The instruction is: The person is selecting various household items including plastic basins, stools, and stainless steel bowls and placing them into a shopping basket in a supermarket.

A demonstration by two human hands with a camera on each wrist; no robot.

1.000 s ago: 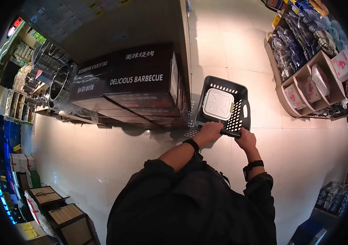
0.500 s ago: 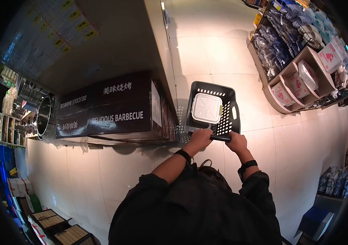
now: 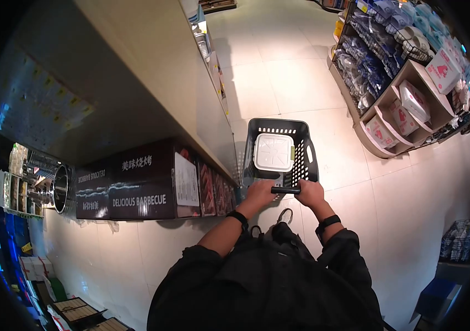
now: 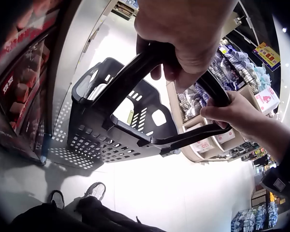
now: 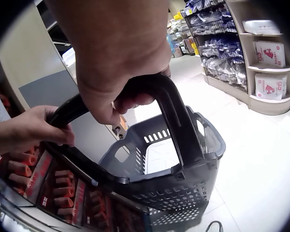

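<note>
A dark grey plastic shopping basket (image 3: pixel 278 122) with slotted sides hangs in front of the person. Inside it lies a container with a white lid (image 3: pixel 274 153) and a greenish clip on one side. Both hands grip the basket's black handle (image 3: pixel 286 190). The left hand (image 3: pixel 261 194) is at its left end, and the right hand (image 3: pixel 310 193) wraps the other end. From the left wrist, the fingers of the left hand (image 4: pixel 183 34) curl over the bar. In the right wrist view the right hand (image 5: pixel 116 72) curls round it too.
Stacked dark boxes printed "DELICIOUS BARBECUE" (image 3: pixel 141 187) stand at the left, beside a tall beige shelf panel (image 3: pixel 152 49). On the right is a display rack (image 3: pixel 375 60) of bagged blue goods, with white-and-pink packs (image 3: pixel 379 132) in its compartments. Pale floor tiles (image 3: pixel 301 88) run ahead between them.
The barbecue boxes and the right rack have shifted left in the head view, and more of the beige panel shows. A shoe now appears below the basket. Both hands keep their grip on the handle.
</note>
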